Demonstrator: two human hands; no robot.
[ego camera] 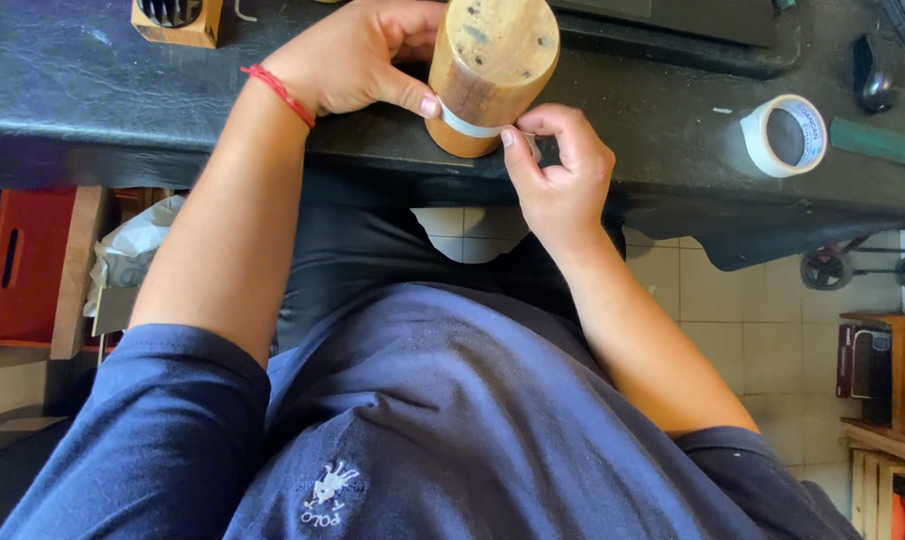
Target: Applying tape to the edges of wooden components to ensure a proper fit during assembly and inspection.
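Head view shows the left hand point(358, 55) gripping a wooden cylinder point(491, 72) standing at the desk point(93, 90) edge, while the right hand point(558, 165), just beside it, apparently pinches white tape point(468, 126) round its base.

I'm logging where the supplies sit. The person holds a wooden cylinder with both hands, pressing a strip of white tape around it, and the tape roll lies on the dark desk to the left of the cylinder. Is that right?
Not quite. The tape roll lies on the dark desk to the right of the wooden cylinder, not the left, as the head view shows. The rest holds: the left hand and right hand both hold the cylinder, pressing the strip of white tape around it.
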